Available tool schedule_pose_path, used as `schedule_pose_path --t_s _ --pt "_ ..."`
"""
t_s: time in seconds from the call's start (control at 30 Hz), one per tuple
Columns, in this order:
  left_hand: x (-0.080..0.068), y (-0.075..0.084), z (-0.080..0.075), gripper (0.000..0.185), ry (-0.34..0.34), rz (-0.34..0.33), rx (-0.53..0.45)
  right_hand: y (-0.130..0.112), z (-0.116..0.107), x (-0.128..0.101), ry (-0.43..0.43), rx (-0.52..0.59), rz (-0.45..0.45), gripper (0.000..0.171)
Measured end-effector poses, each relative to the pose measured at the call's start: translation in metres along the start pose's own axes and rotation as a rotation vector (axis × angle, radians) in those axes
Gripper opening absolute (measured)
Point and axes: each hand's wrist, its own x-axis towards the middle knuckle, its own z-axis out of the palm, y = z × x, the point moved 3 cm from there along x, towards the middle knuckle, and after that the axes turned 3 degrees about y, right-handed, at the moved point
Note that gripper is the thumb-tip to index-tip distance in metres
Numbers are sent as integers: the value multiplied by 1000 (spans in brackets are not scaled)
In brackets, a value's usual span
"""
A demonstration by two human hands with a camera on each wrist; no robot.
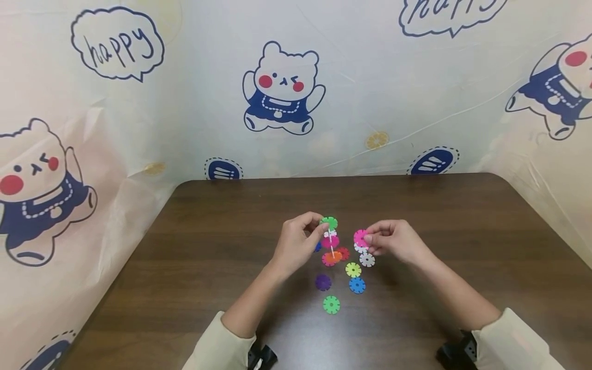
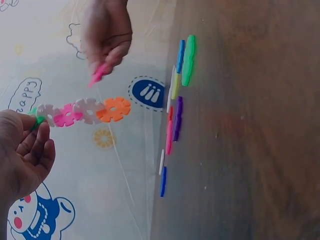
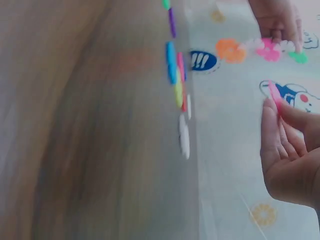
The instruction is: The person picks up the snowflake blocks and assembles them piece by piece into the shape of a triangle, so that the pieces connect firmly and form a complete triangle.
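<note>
My left hand (image 1: 296, 241) pinches the green disc (image 1: 330, 222) at the top of a short chain of notched plastic snowflake discs. Below the green one hang a white, a pink (image 2: 68, 115), another white (image 2: 89, 111) and, at the far end, an orange disc (image 2: 113, 109). The chain hangs upright above the table. To its right, my right hand (image 1: 398, 241) holds a single pink disc (image 1: 360, 237) between thumb and fingers, apart from the chain. In the right wrist view that pink disc (image 3: 275, 95) appears edge-on.
Loose discs lie on the brown table (image 1: 194, 267) below and nearer than the hands: purple (image 1: 323, 282), green (image 1: 331, 304), blue (image 1: 357, 285), yellow (image 1: 353, 270), red (image 1: 344, 253), white (image 1: 367, 259) and others. A patterned sheet (image 1: 351, 92) stands behind the table's far edge.
</note>
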Motion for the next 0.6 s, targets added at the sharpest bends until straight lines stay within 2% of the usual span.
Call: schedule_pose_path --t_s 0.1,0.27,0.4,0.6 --pt "-1 1 3 6 -11 5 0 -5 2 0 50 199 34 26" --pt "-1 2 6 5 -29 18 -5 -16 10 -1 63 420 57 12" --pt "-1 3 7 5 -22 30 -8 -22 14 -2 65 466 64 5" --pt "-2 4 8 5 -25 38 -14 -26 19 -2 46 485 83 6"
